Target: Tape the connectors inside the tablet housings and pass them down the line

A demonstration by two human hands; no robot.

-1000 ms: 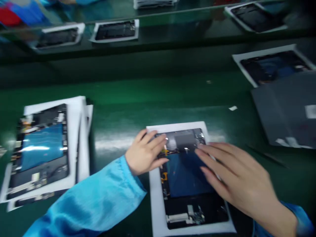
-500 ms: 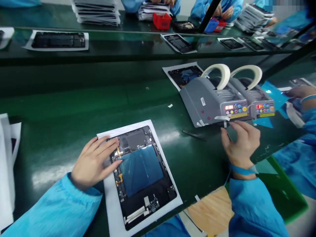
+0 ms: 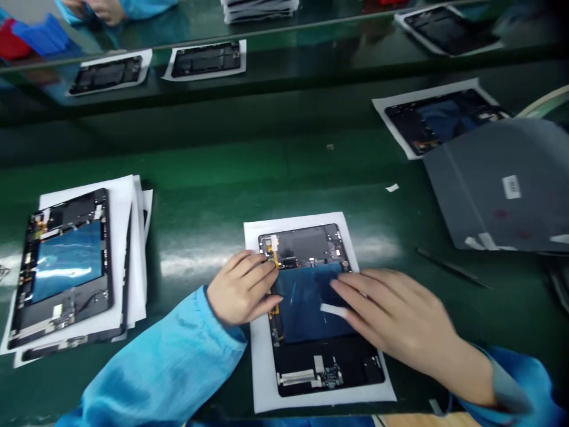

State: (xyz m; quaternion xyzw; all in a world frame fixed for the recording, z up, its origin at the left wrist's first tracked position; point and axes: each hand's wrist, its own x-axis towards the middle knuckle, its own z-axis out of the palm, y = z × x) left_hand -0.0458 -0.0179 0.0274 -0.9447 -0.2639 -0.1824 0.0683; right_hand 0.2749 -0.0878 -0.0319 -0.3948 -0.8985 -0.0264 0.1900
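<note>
An opened tablet point(image 3: 320, 350) with a blue battery panel and bare circuit boards lies on a white sheet point(image 3: 260, 367) on the green bench. My left hand point(image 3: 242, 287) rests with its fingers laid flat on the tablet's left edge, near an orange flex cable. My right hand point(image 3: 391, 314) reaches over the blue panel from the right, somewhat blurred. A short white tape strip point(image 3: 332, 309) sits at its fingertips, just above the panel. Both sleeves are light blue.
A stack of opened tablets on white sheets point(image 3: 66, 267) lies at the left. A grey tape dispenser point(image 3: 502, 184) stands at the right, black tweezers point(image 3: 453, 268) in front of it, another tablet point(image 3: 440, 115) behind. More tablets point(image 3: 207, 58) lie on the raised shelf.
My right hand has come back from the tape dispenser to the tablet, now with a white strip at its fingertips. The view has swung left. My left hand stays on the tablet's edge.
</note>
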